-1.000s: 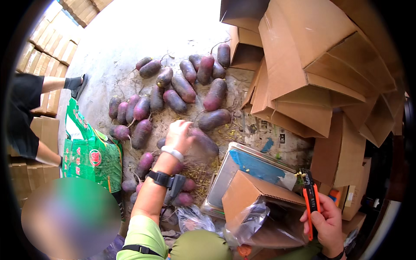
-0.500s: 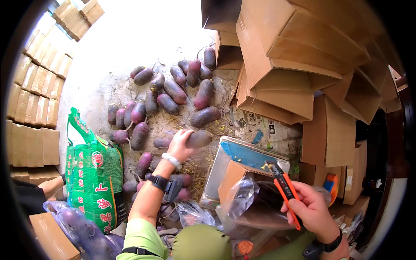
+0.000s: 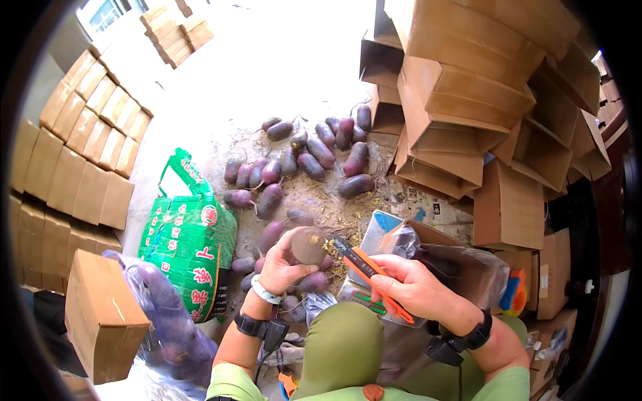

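Note:
My left hand (image 3: pixel 275 269) is closed around a dark purple radish (image 3: pixel 307 247), its round end turned toward my right side. In my right hand (image 3: pixel 416 289) is an orange and black utility knife (image 3: pixel 366 264), gripped by its handle. The knife's tip meets or nearly meets the radish, where yellowish leaf stubs show; actual contact is hard to make out. Beyond my hands, several more purple radishes (image 3: pixel 319 154) lie on the dirty floor. A flat scale (image 3: pixel 382 223) bears an open carton lined with clear plastic (image 3: pixel 483 273), just past my right hand.
Left of the radishes stands a green woven bag (image 3: pixel 184 250). Nearer are a closed carton (image 3: pixel 100 314) and a purple plastic bag of radishes (image 3: pixel 157 301). Stacked cartons (image 3: pixel 97 120) line the left; open cartons (image 3: pixel 461 87) pile up at right, above a tape dispenser (image 3: pixel 513 294).
My left hand has drawn the radish back from over the floor toward me. The knife has moved left to meet it. The view has shifted, and another person's hand at the left is out of sight.

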